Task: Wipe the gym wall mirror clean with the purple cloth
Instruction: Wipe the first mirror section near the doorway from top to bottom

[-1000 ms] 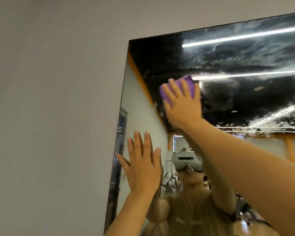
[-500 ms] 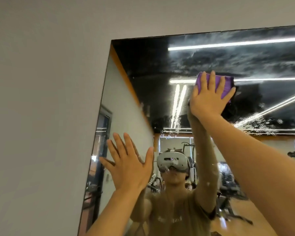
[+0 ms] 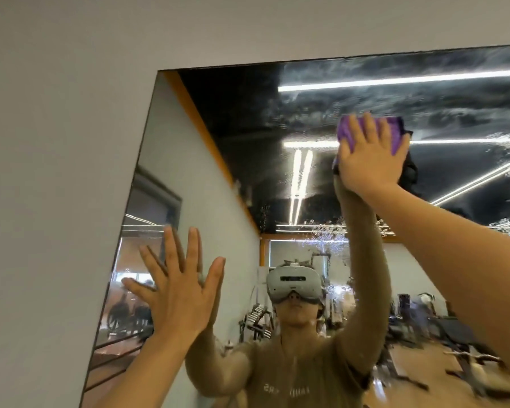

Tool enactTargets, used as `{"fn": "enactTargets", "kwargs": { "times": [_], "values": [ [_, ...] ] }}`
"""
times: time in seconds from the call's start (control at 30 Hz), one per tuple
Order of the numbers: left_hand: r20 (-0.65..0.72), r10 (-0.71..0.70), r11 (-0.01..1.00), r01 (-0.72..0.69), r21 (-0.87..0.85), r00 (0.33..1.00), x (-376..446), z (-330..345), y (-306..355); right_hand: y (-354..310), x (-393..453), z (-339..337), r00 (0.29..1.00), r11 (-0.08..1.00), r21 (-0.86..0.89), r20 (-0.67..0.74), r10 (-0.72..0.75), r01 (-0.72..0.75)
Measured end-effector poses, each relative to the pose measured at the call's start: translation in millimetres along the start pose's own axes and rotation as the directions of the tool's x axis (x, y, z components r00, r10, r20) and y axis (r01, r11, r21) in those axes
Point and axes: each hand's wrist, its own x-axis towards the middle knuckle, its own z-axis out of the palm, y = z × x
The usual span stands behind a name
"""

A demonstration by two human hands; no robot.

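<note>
My left hand [image 3: 177,293] lies flat with fingers spread on the mirror [image 3: 218,201], near its left edge, likely to steady me. Higher up, my right hand [image 3: 368,160] presses the purple cloth [image 3: 395,134] against the mirror with straight fingers, grip uncurled, among smeary streaks [image 3: 321,231].

The grey wall [image 3: 56,172] carries the mirror [image 3: 218,201], streaked with residue.
</note>
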Motion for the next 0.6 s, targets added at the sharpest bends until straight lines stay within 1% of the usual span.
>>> {"fn": "enactTargets", "kwargs": {
  "times": [0.07, 0.1, 0.13, 0.17, 0.2, 0.23, 0.27, 0.3, 0.33, 0.37, 0.4, 0.43, 0.47, 0.53, 0.57, 0.6],
  "values": [
    [-0.004, 0.011, 1.000, -0.011, 0.010, 1.000, 0, 0, 0, 1, 0, 1, 0.997, 0.997, -0.013, 0.003, 0.075, -0.075],
    [-0.012, 0.011, 1.000, -0.011, 0.022, 1.000, 0, 0, 0, -6, -1, 3, 0.996, 0.996, -0.019, 0.000, 0.092, -0.092],
    [-0.021, 0.011, 0.999, -0.010, 0.036, 1.000, -1, 0, 0, -18, -3, 6, 0.997, 0.997, -0.023, -0.003, 0.079, -0.079],
    [-0.033, 0.015, 0.999, -0.013, 0.047, 0.999, -1, 0, 1, -32, -8, 10, 1.000, 0.999, -0.028, -0.003, 0.021, -0.021],
    [-0.045, 0.021, 0.999, -0.019, 0.048, 0.999, -1, -1, 2, -47, -16, 15, 0.996, 0.996, -0.036, 0.000, -0.084, 0.084],
    [-0.060, 0.027, 0.999, -0.024, 0.041, 0.998, 0, 0, 3, -62, -25, 21, 0.975, 0.974, -0.049, 0.009, -0.223, 0.223],
    [-0.071, 0.034, 0.999, -0.032, 0.020, 0.997, 0, 2, 3, -76, -35, 27, 0.931, 0.928, -0.071, 0.033, -0.364, 0.365],
    [-0.074, 0.043, 0.999, -0.044, -0.014, 0.996, 0, 4, 3, -87, -44, 32, 0.877, 0.872, -0.094, 0.073, -0.475, 0.480],
    [-0.072, 0.053, 0.997, -0.057, -0.043, 0.996, 0, 6, 3, -91, -49, 34, 0.832, 0.827, -0.105, 0.115, -0.542, 0.553],
    [-0.087, 0.060, 0.997, -0.065, -0.046, 0.994, 0, 7, 2, -90, -50, 35, 0.805, 0.800, -0.105, 0.144, -0.575, 0.591],
    [-0.103, 0.058, 0.998, -0.061, -0.028, 0.993, -1, 9, 1, -84, -47, 32, 0.797, 0.793, -0.096, 0.150, -0.586, 0.601],
    [-0.110, 0.043, 0.999, -0.044, -0.010, 0.993, -1, 10, 2, -74, -42, 28, 0.810, 0.806, -0.096, 0.133, -0.571, 0.584],
    [-0.108, 0.018, 1.000, -0.018, -0.002, 0.994, -1, 12, 3, -60, -34, 25, 0.846, 0.841, -0.101, 0.100, -0.524, 0.532],
    [-0.107, -0.010, 1.000, 0.011, 0.013, 0.994, -3, 11, 9, -26, -13, 14, 0.942, 0.938, -0.085, 0.015, -0.335, 0.335],
    [-0.104, -0.006, 1.000, 0.006, 0.001, 0.995, -4, 9, 13, -7, -3, 8, 0.974, 0.972, -0.065, -0.014, -0.226, 0.224],
    [-0.097, 0.016, 0.999, -0.019, -0.035, 0.995, -5, 6, 16, 10, 4, 1, 0.991, 0.991, -0.041, -0.027, -0.129, 0.128]
  ]
}}
